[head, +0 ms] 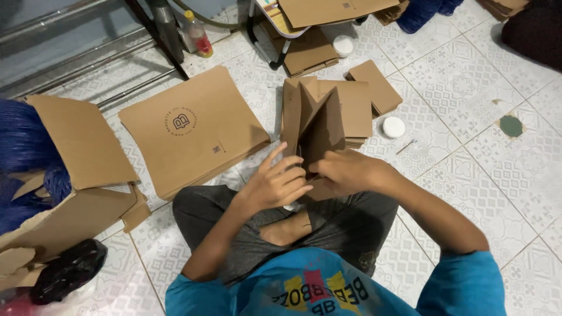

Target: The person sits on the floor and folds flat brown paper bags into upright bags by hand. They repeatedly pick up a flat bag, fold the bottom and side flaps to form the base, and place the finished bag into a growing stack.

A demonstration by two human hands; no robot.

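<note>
A person is sitting cross-legged on the tiled floor [468, 111] and is working with both hands on one brown paper bag [313, 126]. The bag is standing partly unfolded just in front of the knees, with its creased sides opening upward. The left hand [275, 184] is pressing against the lower left side of the bag; its fingers are spread wide and it is not closing around anything. The right hand [345, 171] is gripping the bottom edge of the bag, with the fingers curled on the paper.

Behind the bag one low stack of folded bags [357, 108] is lying on the floor, and one more small stack [377, 85] is lying just beside it. To the left one pile of big flat cardboard sheets [193, 129] is lying. Two white round lids are lying on the floor: one [393, 127] is near the stacks and one [342, 45] is farther away. One open cardboard box [76, 175] is standing at the far left, and one bottle [199, 35] is standing near the wall.
</note>
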